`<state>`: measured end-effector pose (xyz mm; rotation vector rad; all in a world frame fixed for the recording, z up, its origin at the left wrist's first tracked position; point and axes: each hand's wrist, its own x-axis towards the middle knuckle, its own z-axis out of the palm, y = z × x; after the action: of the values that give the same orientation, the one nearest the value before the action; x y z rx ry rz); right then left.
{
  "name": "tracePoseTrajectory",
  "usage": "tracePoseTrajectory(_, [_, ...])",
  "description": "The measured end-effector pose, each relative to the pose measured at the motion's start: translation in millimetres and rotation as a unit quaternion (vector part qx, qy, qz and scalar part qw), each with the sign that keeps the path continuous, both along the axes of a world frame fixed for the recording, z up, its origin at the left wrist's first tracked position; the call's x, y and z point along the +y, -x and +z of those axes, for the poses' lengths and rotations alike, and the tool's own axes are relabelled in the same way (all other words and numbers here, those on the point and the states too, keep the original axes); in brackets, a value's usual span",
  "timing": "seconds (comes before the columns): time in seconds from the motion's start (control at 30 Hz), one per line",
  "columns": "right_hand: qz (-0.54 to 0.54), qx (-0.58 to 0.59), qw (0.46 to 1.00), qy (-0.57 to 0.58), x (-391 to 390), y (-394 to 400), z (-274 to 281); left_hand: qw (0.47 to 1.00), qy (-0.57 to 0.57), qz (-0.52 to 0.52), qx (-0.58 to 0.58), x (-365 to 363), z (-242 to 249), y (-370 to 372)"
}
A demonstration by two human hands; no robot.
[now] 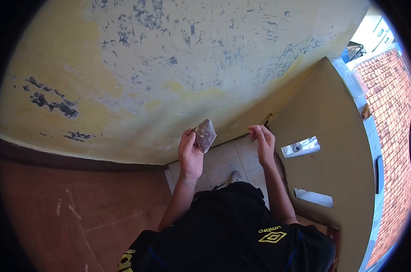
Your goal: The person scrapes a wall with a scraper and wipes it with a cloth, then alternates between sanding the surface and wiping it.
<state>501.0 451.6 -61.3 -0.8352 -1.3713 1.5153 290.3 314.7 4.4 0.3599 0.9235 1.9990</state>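
Observation:
My left hand (191, 154) is closed around the edge of a flat, diamond-shaped, brownish-grey piece (206, 135) with pale specks. It may be worn sandpaper, but I cannot be sure. The piece is held up in front of a yellowish wall (178, 86) whose paint is scraped and patchy, with dark grey spots showing through. To the right, my right hand (264, 143) is raised with its fingers curled together in a pinch. Whether anything small sits between those fingertips is hidden.
A small yellow and dark object (268, 119) shows just beyond my right hand, near the wall corner. A low beige wall (314, 172) with slot openings curves along the right, above roof tiles (391, 99). Pale floor tiles (223, 161) lie below; a reddish-brown surface (114, 208) is at left.

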Motion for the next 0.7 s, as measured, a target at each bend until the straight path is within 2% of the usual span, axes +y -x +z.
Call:
tracePoseTrajectory(0.07, [0.128,0.015,0.992,0.006,-28.9,49.5,16.6,0.999,-0.017,-0.038,0.020,-14.0,-4.7,12.9])
tracePoseTrajectory(0.1, [0.140,0.015,0.990,0.006,-39.9,67.9,27.8,0.999,-0.017,-0.027,0.020,-23.8,-2.7,17.0])
tracePoseTrajectory(0.17, [0.275,0.068,0.959,-0.022,-54.6,100.2,51.1,0.998,0.000,-0.045,0.053,-41.1,6.5,25.8])
tracePoseTrajectory(0.2, [0.286,0.067,0.955,-0.026,-63.2,112.6,57.4,0.998,-0.004,-0.033,0.054,-49.5,12.5,29.7])
tracePoseTrajectory(0.27, [0.391,0.112,0.910,0.078,-79.6,136.7,66.3,0.999,-0.002,0.039,0.016,-68.3,21.9,37.9])
tracePoseTrajectory(0.33, [0.413,0.110,0.902,0.061,-93.2,162.7,51.1,0.997,0.000,0.074,0.008,-92.1,22.6,50.1])
tracePoseTrajectory(0.4, [0.386,0.204,0.884,0.168,-114.1,181.8,38.5,0.994,-0.005,0.112,-0.001,-119.2,18.5,64.4])
tracePoseTrajectory(0.43, [0.406,0.197,0.878,0.159,-125.6,188.5,43.2,0.994,-0.011,0.107,0.003,-132.1,9.5,71.8])
tracePoseTrajectory(0.5, [0.403,0.225,0.848,0.260,-152.2,204.6,56.1,0.994,-0.023,0.103,-0.009,-157.6,-0.4,84.5])
tracePoseTrajectory(0.53, [0.428,0.222,0.840,0.251,-165.5,214.7,63.5,0.991,-0.037,0.126,-0.001,-168.3,-0.1,88.7])
tracePoseTrajectory(0.6, [0.426,0.281,0.792,0.337,-194.8,230.1,76.2,0.991,0.012,0.134,0.015,-190.9,-1.3,97.6])
tracePoseTrajectory(0.7, [0.444,0.281,0.782,0.335,-232.2,247.3,82.6,0.981,0.053,0.172,0.078,-224.4,-0.7,115.8])
